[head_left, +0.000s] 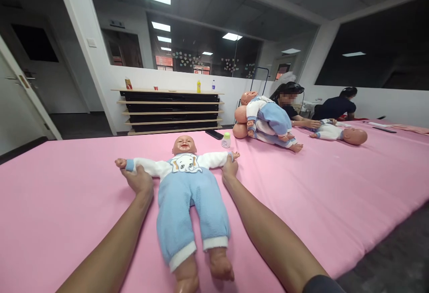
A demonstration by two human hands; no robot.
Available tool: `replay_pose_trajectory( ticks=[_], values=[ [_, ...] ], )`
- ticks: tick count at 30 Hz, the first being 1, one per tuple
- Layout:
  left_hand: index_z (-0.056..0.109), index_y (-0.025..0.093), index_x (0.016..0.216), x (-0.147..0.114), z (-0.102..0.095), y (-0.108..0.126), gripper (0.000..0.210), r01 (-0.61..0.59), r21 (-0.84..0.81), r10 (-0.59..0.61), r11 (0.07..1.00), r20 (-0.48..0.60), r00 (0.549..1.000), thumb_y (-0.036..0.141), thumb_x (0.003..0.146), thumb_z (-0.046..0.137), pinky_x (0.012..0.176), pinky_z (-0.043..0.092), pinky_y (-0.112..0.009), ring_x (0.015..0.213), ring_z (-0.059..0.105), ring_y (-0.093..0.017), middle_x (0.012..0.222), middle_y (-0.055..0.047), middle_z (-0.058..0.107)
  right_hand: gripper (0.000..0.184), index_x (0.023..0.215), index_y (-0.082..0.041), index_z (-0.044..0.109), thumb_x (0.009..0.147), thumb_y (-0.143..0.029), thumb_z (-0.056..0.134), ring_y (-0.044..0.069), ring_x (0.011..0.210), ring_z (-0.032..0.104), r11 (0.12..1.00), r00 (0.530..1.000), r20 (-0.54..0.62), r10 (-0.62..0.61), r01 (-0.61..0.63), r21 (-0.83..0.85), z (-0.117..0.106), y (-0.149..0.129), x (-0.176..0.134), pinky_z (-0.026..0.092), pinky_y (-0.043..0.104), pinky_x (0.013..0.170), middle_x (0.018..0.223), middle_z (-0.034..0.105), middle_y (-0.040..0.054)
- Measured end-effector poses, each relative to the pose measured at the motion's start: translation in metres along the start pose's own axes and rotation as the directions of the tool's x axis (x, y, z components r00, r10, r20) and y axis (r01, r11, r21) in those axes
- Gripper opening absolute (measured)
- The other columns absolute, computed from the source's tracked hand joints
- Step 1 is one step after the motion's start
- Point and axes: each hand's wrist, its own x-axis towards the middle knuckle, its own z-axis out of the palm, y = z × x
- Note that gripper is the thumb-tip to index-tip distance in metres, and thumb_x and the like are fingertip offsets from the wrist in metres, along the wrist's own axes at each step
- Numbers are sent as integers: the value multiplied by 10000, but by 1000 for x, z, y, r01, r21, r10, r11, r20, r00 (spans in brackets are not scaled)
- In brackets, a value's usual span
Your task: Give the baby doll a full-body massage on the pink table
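Observation:
A baby doll (192, 199) in a white and blue suit with an elephant face on the chest lies on its back on the pink table cover (288, 203). Its head points away from me and its arms are stretched out sideways. My left hand (139, 179) is closed round the doll's sleeved forearm at the left, near the blue cuff. On the other side, my right hand (230, 168) grips the doll's other arm close to its wrist. My fingers are partly hidden behind the sleeves. Beyond the doll's head stands a small bottle with a green cap (226, 140).
A dark phone-like object (213, 134) lies by the bottle. Several dolls are stacked (268, 119) at the right. Behind them, a co-worker (288, 101) handles another doll (335, 132); a second person (338, 104) sits farther back. A shelf rack (170, 110) stands against the wall.

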Motion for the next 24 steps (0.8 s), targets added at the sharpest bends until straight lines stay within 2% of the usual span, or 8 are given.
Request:
replay_pose_trajectory(
  ticks=[3, 6, 9, 12, 15, 17, 21, 24],
  values=[
    [190, 235, 1508, -8, 2, 20, 650, -105, 24, 103, 994, 64, 993, 401, 936, 448, 1067, 404, -472, 1249, 515, -279, 1417, -126, 460, 591, 1363, -147, 466, 890, -502, 453, 244, 1127, 621, 998, 998, 21, -55, 55, -4, 6, -6, -8, 497, 350, 915, 1246, 634, 127],
    [158, 272, 1533, -13, 5, 33, 678, -190, 39, 181, 981, 177, 968, 450, 942, 438, 1087, 383, -469, 1299, 465, -268, 1448, -116, 428, 629, 1481, -229, 313, 924, -493, 441, 199, 1311, 481, 964, 947, 183, -265, 267, 15, 15, -13, -22, 385, 370, 1083, 1446, 478, 82],
    [195, 287, 1535, -16, 11, 37, 636, -263, 54, 233, 963, 316, 920, 463, 957, 395, 1143, 297, -485, 1391, 343, -259, 1501, -105, 368, 605, 1502, -252, 294, 950, -457, 437, 191, 1407, 353, 891, 815, 385, -433, 450, 50, 24, -16, -40, 307, 397, 1151, 1531, 356, 71],
    [338, 353, 1482, -22, 17, 38, 506, -353, 92, 257, 931, 519, 815, 442, 985, 296, 1155, 217, -553, 1418, 280, -265, 1520, -54, 366, 476, 1406, -303, 477, 948, -434, 465, 225, 1450, 264, 821, 678, 559, -477, 570, 10, 29, -18, -56, 273, 442, 1168, 1573, 267, 35],
    [456, 423, 1400, -29, 21, 39, 462, -426, 118, 257, 897, 645, 720, 421, 995, 234, 1150, 191, -570, 1399, 287, -272, 1533, 8, 353, 318, 1215, -363, 651, 924, -400, 527, 249, 1450, 252, 709, 532, 670, -518, 705, -12, 30, -23, -65, 188, 517, 1185, 1520, 369, -13],
    [487, 432, 1375, -32, 22, 41, 467, -469, 107, 279, 877, 680, 678, 408, 997, 215, 1157, 188, -546, 1383, 298, -262, 1517, 23, 377, 270, 1140, -383, 690, 891, -384, 585, 255, 1429, 292, 656, 478, 694, -539, 754, -10, 31, -27, -68, 169, 543, 1181, 1449, 465, -19],
    [490, 412, 1378, -35, 22, 42, 479, -474, 89, 298, 876, 674, 676, 397, 998, 198, 1156, 206, -524, 1376, 314, -246, 1481, 9, 420, 327, 1164, -376, 676, 839, -388, 646, 268, 1406, 330, 617, 435, 706, -559, 787, 3, 31, -31, -70, 159, 546, 1184, 1448, 462, -7],
    [455, 332, 1414, -33, 20, 40, 468, -429, 57, 323, 902, 570, 755, 401, 980, 293, 1158, 243, -495, 1370, 349, -243, 1451, -34, 451, 489, 1282, -309, 605, 809, -420, 659, 282, 1404, 332, 709, 566, 610, -555, 705, -9, 29, -25, -67, 233, 509, 1174, 1488, 404, 50]
  ],
)
